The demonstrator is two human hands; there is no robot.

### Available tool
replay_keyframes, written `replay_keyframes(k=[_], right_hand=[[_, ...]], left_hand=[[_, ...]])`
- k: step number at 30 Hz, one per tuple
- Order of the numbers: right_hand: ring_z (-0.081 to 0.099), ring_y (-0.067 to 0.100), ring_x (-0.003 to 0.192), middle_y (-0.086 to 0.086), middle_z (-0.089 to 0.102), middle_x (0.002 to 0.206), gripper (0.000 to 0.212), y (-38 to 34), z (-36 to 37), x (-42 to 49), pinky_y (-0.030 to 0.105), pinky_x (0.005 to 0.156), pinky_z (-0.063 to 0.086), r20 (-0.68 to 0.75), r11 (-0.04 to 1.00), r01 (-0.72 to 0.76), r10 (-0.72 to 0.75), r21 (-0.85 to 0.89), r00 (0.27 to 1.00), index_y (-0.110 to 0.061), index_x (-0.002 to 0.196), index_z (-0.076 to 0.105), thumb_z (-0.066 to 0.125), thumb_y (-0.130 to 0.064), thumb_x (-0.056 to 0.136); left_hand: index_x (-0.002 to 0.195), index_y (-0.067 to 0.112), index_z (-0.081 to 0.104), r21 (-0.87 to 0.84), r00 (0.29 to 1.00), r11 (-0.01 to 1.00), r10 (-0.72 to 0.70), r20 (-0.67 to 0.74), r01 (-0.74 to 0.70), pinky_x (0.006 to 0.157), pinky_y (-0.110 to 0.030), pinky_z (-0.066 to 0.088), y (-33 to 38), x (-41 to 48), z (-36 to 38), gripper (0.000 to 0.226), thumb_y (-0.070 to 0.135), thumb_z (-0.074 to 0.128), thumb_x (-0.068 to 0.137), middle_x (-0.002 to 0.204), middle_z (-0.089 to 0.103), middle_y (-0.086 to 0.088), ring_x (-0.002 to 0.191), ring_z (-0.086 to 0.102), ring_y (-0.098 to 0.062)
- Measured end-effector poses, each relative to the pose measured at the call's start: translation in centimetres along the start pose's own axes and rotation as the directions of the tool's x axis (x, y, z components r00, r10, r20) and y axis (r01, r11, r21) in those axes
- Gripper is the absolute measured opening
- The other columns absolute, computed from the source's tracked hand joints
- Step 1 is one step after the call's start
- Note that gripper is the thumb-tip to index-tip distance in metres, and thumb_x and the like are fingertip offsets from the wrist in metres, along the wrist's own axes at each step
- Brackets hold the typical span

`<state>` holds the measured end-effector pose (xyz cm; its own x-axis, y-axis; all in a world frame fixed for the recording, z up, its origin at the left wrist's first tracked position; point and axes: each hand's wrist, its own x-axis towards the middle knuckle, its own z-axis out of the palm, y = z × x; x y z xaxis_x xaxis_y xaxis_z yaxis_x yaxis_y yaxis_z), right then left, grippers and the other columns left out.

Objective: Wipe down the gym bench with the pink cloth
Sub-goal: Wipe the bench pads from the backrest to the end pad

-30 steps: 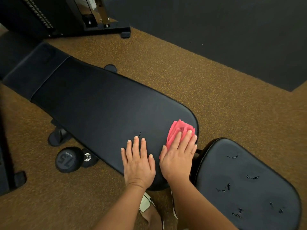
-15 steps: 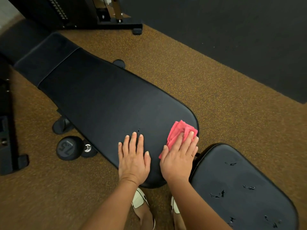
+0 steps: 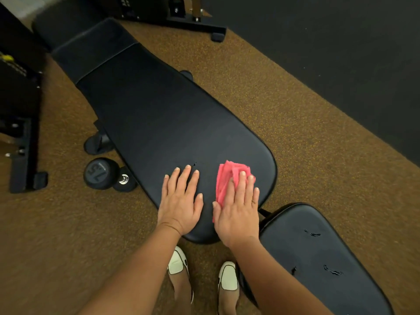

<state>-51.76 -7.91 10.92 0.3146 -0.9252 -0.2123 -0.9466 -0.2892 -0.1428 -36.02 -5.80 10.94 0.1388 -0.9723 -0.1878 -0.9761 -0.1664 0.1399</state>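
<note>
The black gym bench's long back pad [image 3: 159, 114] runs from upper left to the centre. Its separate seat pad [image 3: 318, 258], with small tears in the vinyl, lies at lower right. A crumpled pink cloth [image 3: 223, 176] lies on the near end of the back pad. My right hand [image 3: 238, 208] presses flat on the cloth with straight fingers, covering most of it. Just to the left, my left hand [image 3: 180, 201] rests flat on the bare pad, fingers straight and slightly spread.
A black dumbbell [image 3: 98, 173] marked 75 lies on the brown speckled floor beside the bench's left foot. Black machine frames stand at the left edge [image 3: 20, 133] and at the top [image 3: 193, 17]. A dark mat [image 3: 341, 53] covers the upper right floor. My shoes [image 3: 179, 264] show below.
My right hand and the cloth have shifted slightly left and toward me along the pad's end. My left hand stays flat in place. The camera has moved, showing more of my feet.
</note>
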Motion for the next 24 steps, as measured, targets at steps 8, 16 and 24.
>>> replay_keyframes(k=[8, 16, 24], right_hand=[[-0.001, 0.048, 0.144, 0.026, 0.009, 0.157, 0.069, -1.4, 0.4, -1.1, 0.059, 0.114, 0.012, 0.023, 0.994, 0.105, -0.105, -0.01, 0.994, 0.0, 0.148, 0.019, 0.025, -0.043, 0.094], [-0.002, 0.039, 0.146, 0.022, 0.003, 0.159, 0.07, -0.7, 0.1, 0.4, 0.053, 0.118, 0.01, -0.005, 0.995, 0.098, -0.097, 0.002, 0.995, -0.002, 0.151, 0.012, 0.027, -0.043, 0.096], [-0.004, 0.046, 0.144, 0.029, 0.003, 0.156, 0.069, -4.6, 1.6, -3.2, 0.056, 0.115, 0.009, -0.008, 0.999, 0.005, -0.004, 0.039, 1.0, 0.0, 0.15, 0.014, 0.024, -0.041, 0.095]], left_hand=[[0.145, 0.016, 0.038, -0.019, 1.0, 1.0, 0.002, -0.028, -0.003, 0.116, -0.051, 0.018, -0.2, -0.1, 0.4, 0.059, 0.042, 0.031, 0.092, 0.152, 0.034, -0.009, 0.141, 0.025, -0.03], [0.146, 0.015, 0.037, -0.039, 1.0, 0.999, 0.006, -0.027, -0.007, 0.116, -0.05, 0.016, -0.2, -0.2, 0.2, 0.059, 0.041, 0.032, 0.093, 0.153, 0.033, -0.009, 0.141, 0.026, -0.03], [0.144, 0.012, 0.04, -0.153, 0.998, 0.988, 0.003, -0.07, -0.014, 0.118, -0.048, 0.015, -0.6, -0.3, 0.5, 0.058, 0.038, 0.031, 0.093, 0.153, 0.034, -0.007, 0.142, 0.024, -0.027]])
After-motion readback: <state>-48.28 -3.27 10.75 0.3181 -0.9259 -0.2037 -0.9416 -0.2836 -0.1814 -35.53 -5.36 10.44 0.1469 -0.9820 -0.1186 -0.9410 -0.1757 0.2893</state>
